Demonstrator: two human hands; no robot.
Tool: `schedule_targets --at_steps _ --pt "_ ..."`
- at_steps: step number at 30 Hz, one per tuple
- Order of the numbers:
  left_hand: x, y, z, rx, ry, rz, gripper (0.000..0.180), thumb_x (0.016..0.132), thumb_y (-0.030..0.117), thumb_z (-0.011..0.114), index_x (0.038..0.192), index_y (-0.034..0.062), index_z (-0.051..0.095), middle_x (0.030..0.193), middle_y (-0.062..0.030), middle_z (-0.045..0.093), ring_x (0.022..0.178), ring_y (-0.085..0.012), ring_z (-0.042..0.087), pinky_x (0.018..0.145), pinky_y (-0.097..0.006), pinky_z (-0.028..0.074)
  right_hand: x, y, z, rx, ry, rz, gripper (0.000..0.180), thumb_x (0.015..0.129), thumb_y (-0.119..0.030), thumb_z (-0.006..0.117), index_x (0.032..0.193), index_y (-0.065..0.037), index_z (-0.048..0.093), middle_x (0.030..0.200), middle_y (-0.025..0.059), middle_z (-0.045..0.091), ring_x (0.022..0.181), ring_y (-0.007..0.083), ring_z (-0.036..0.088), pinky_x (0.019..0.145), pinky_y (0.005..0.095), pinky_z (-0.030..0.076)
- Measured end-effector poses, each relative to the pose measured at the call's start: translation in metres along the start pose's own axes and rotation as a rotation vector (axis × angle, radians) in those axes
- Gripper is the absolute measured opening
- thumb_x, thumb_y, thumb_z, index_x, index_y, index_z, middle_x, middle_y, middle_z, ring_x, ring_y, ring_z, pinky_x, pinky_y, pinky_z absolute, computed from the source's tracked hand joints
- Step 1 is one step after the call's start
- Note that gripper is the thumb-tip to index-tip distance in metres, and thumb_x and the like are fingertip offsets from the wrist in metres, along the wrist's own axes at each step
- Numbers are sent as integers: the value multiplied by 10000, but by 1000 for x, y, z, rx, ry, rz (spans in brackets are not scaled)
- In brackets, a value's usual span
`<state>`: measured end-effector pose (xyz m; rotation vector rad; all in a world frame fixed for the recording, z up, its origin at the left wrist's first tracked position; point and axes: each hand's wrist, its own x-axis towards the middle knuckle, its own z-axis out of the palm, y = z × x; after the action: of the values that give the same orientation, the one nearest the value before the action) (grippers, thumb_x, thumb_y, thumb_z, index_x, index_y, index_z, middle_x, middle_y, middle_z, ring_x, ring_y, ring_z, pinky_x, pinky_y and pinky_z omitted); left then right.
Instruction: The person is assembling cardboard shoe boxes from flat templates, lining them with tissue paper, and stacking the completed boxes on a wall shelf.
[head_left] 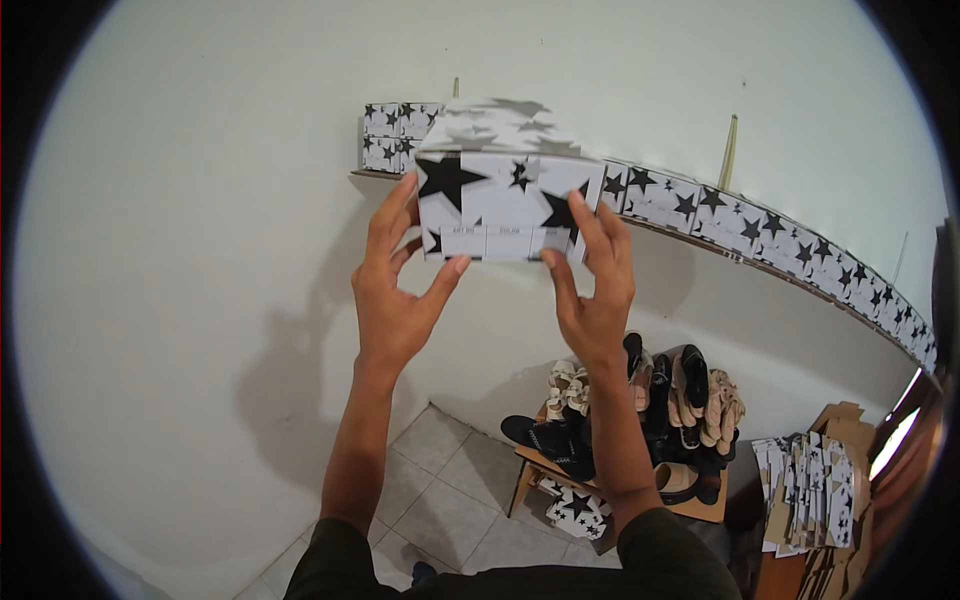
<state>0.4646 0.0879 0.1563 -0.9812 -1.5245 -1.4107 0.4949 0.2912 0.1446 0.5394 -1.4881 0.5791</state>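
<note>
Raised in front of me is a white shoebox [500, 195] with black stars, its label end facing me. My left hand [395, 290] grips its left side, thumb at the lower edge. On the other side my right hand [597, 285] holds it, fingers along the side and thumb near the bottom corner. Behind the box runs a wall shelf [790, 268] lined with matching star-printed shoeboxes [655, 192]. To the left of the held box, more of these boxes are stacked two high in the shelf's corner; the held box hides part of the shelf.
Below right stands a small wooden table [712, 508] piled with black and beige shoes [690, 375]. Star-printed cardboard [578, 510] lies under it. Flattened boxes [815, 490] are stacked at the far right, beside a brown curtain [915, 440]. The floor [440, 505] is tiled.
</note>
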Motion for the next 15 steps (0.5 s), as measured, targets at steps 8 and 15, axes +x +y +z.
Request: schedule_targets --at_steps 8,15 --pt "103 -115 -26 -171 -99 36 832 815 41 814 1537 132 411 1411 -201 566 1285 -276 580 1027 -444 519 47 51 113 -120 28 18 560 911 -82 745 1444 -106 573 1358 251 548 1166 356 613 916 419 541" --pt "176 -216 -37 -254 -158 78 830 827 77 813 1541 172 401 1356 -203 613 1290 -288 578 1026 -459 525 74 90 201 -240 70 18 533 942 -135 723 1451 -144 565 1353 247 544 1181 364 617 912 441 547"
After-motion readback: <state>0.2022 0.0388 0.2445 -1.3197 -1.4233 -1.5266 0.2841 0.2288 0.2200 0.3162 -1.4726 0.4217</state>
